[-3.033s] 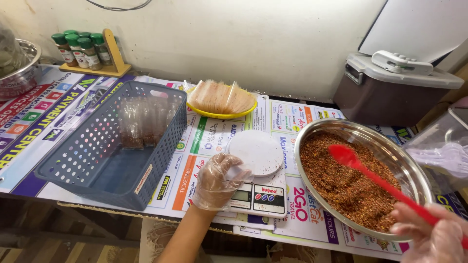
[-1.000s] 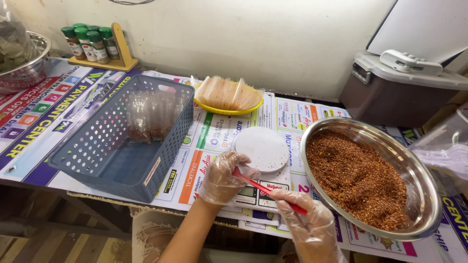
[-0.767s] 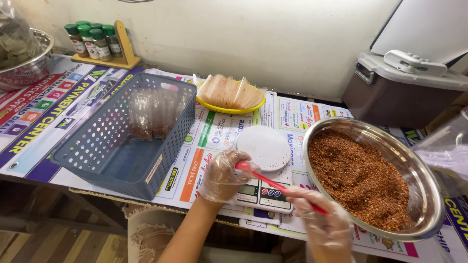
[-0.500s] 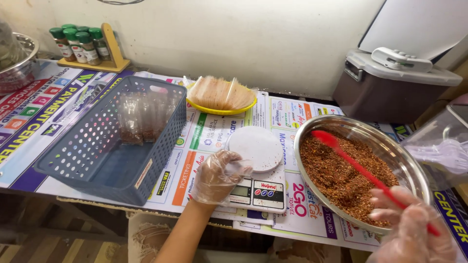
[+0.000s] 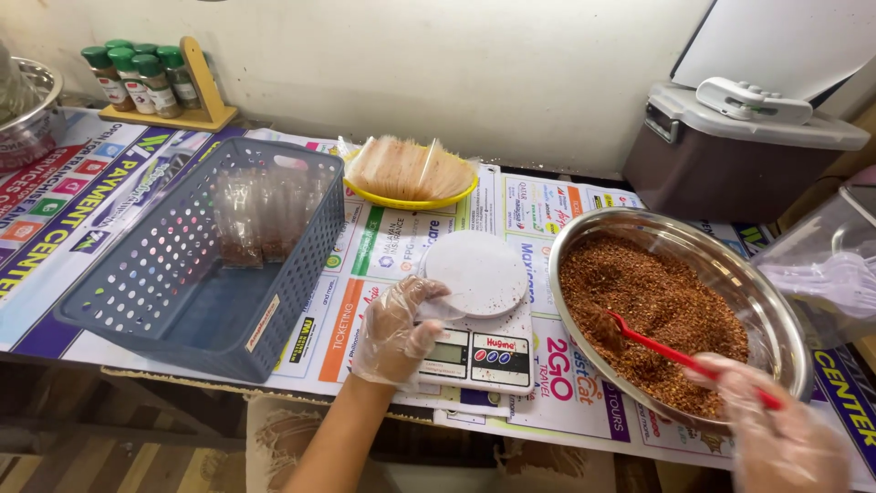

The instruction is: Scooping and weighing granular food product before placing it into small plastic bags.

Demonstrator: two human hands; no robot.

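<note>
Gloved hands at a kitchen scale and a bowl of red-brown flakes, head view.

I see my left hand (image 5: 397, 330), in a clear glove, resting at the front left corner of the white digital scale (image 5: 474, 315), its fingers (image 5: 429, 297) curled together on a small clear bag (image 5: 438, 309) at the edge of the round weighing plate. My right hand (image 5: 780, 429), also gloved and blurred, has its fingers clamped on the handle of a red spoon (image 5: 680, 356), whose tip is buried in the flakes (image 5: 657, 310) inside the steel bowl (image 5: 776, 310), just right of the scale. A blue plastic basket (image 5: 164, 301) holding filled clear packets (image 5: 255, 219) stands to the left on the bench (image 5: 82, 210); a yellow plate (image 5: 411, 196) lies behind the scale.
</note>
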